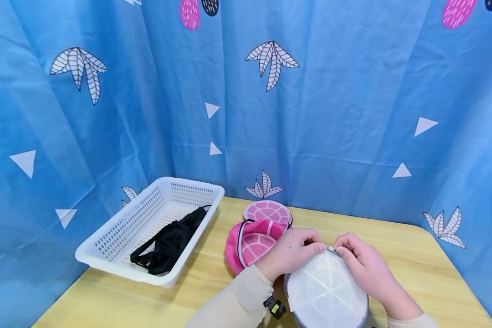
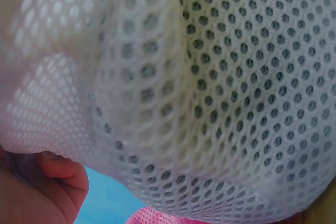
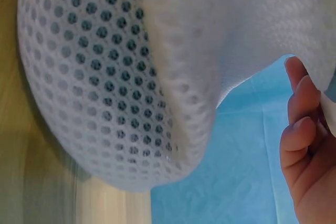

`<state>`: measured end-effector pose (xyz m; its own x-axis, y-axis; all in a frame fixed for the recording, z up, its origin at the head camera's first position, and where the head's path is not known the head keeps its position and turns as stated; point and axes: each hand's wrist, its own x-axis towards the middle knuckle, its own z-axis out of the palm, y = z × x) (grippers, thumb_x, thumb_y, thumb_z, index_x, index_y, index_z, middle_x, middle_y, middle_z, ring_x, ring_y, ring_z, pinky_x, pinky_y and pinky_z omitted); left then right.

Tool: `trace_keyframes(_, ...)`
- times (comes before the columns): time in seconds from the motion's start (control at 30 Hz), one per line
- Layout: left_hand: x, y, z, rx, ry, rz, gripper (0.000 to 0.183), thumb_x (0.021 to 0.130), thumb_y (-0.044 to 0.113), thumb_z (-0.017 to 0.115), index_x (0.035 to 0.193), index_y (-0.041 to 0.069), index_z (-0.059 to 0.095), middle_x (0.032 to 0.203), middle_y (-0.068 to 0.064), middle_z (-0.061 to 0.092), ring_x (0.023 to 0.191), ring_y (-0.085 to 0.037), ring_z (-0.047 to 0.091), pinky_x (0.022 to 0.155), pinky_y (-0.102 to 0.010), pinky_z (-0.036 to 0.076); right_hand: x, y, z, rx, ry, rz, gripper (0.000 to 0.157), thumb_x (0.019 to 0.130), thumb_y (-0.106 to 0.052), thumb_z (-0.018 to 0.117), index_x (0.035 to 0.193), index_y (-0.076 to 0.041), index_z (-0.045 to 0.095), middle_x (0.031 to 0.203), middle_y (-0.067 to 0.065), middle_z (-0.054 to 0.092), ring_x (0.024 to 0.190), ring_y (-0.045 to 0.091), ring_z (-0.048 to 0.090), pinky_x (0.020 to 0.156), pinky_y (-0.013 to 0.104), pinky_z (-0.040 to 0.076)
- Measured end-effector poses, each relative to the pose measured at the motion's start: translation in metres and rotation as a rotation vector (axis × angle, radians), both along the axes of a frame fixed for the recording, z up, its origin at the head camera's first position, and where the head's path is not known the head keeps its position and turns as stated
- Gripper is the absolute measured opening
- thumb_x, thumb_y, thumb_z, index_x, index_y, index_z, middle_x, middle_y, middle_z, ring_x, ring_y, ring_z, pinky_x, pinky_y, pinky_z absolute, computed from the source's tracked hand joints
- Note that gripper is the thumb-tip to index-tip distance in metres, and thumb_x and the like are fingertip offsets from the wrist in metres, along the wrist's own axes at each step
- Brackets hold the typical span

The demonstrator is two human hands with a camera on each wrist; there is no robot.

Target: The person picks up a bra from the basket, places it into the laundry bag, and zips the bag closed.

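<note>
A round white mesh laundry bag point(image 1: 328, 291) stands on the table in front of me, its top facing up in the head view. My left hand point(image 1: 291, 253) pinches its upper rim. Just to the right, my right hand point(image 1: 362, 264) pinches the same rim by the grey zipper point(image 1: 332, 250), where the slider shows. In the left wrist view white mesh point(image 2: 252, 93) fills most of the picture, with the left hand point(image 2: 47, 190) at the lower left. The right wrist view has the right hand's point(image 3: 307, 145) curled fingers at the bag's edge.
Behind my left hand lies a pink mesh laundry bag point(image 1: 232, 250), unzipped, its round lid point(image 1: 267, 212) flipped back. At the left, a white plastic basket point(image 1: 119, 273) holds a black garment point(image 1: 174, 239). A blue patterned curtain point(image 1: 332, 114) encloses the wooden table point(image 1: 418, 255).
</note>
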<state>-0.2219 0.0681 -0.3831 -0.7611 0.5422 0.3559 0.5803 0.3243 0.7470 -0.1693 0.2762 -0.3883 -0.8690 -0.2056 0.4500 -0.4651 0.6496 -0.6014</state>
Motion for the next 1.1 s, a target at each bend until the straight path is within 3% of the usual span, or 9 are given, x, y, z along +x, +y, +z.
trace_keyframes(0.27, -0.006, -0.005, 0.001, 0.088, -0.1, 0.106, 0.009, 0.089, 0.035, 0.063, 0.08, 0.032, 0.062, 0.074, 0.012, 0.058, 0.069, -0.008, 0.053, 0.059, -0.024, 0.047, -0.001, 0.011, 0.007, -0.006, 0.012, -0.114, 0.005, 0.097, -0.022, 0.051, 0.096, -0.022, 0.055, 0.082, -0.008, 0.059, 0.071, 0.009, 0.052, 0.062, 0.026, 0.042)
trace_keyframes(0.47, -0.004, -0.006, 0.001, 0.085, -0.147, 0.109, 0.008, 0.089, 0.035, 0.063, 0.082, 0.032, 0.061, 0.076, 0.011, 0.058, 0.072, -0.008, 0.053, 0.061, -0.025, 0.046, -0.002, 0.017, 0.007, -0.004, -0.029, -0.168, 0.007, 0.096, -0.03, 0.052, 0.096, -0.024, 0.056, 0.079, -0.009, 0.062, 0.071, 0.01, 0.053, 0.062, 0.026, 0.043)
trace_keyframes(0.77, -0.002, -0.006, 0.003, 0.065, -0.148, -0.022, 0.006, 0.091, 0.036, 0.059, 0.093, 0.032, 0.063, 0.082, 0.012, 0.059, 0.075, -0.006, 0.055, 0.065, -0.024, 0.047, -0.002, 0.021, 0.015, 0.003, -0.012, -0.19, 0.009, 0.096, -0.032, 0.053, 0.097, -0.024, 0.057, 0.081, -0.008, 0.062, 0.067, 0.01, 0.054, 0.058, 0.026, 0.043)
trace_keyframes(0.87, -0.001, -0.008, 0.004, 0.025, -0.154, -0.075, 0.015, 0.092, 0.036, 0.057, 0.105, 0.034, 0.064, 0.085, 0.012, 0.06, 0.077, -0.005, 0.055, 0.067, -0.024, 0.047, -0.001, 0.021, 0.016, 0.007, -0.005, -0.178, 0.008, 0.095, -0.032, 0.054, 0.096, -0.025, 0.058, 0.08, -0.008, 0.062, 0.066, 0.009, 0.053, 0.057, 0.025, 0.043)
trace_keyframes(1.0, 0.0, -0.009, 0.005, -0.057, -0.116, -0.165, 0.03, 0.095, 0.034, 0.053, 0.125, 0.035, 0.057, 0.077, 0.009, 0.056, 0.068, -0.005, 0.053, 0.061, -0.023, 0.047, -0.001, 0.02, 0.012, 0.01, 0.0, -0.173, 0.006, 0.095, -0.031, 0.055, 0.095, -0.026, 0.058, 0.08, -0.01, 0.063, 0.067, 0.009, 0.053, 0.058, 0.025, 0.042)
trace_keyframes(1.1, 0.001, -0.008, 0.006, -0.115, -0.118, -0.202, 0.037, 0.096, 0.032, 0.05, 0.132, 0.039, 0.05, 0.069, 0.005, 0.049, 0.06, -0.008, 0.047, 0.056, -0.024, 0.045, -0.001, 0.018, 0.01, 0.018, -0.006, -0.177, 0.006, 0.095, -0.032, 0.055, 0.095, -0.027, 0.058, 0.08, -0.011, 0.062, 0.068, 0.009, 0.053, 0.06, 0.025, 0.042)
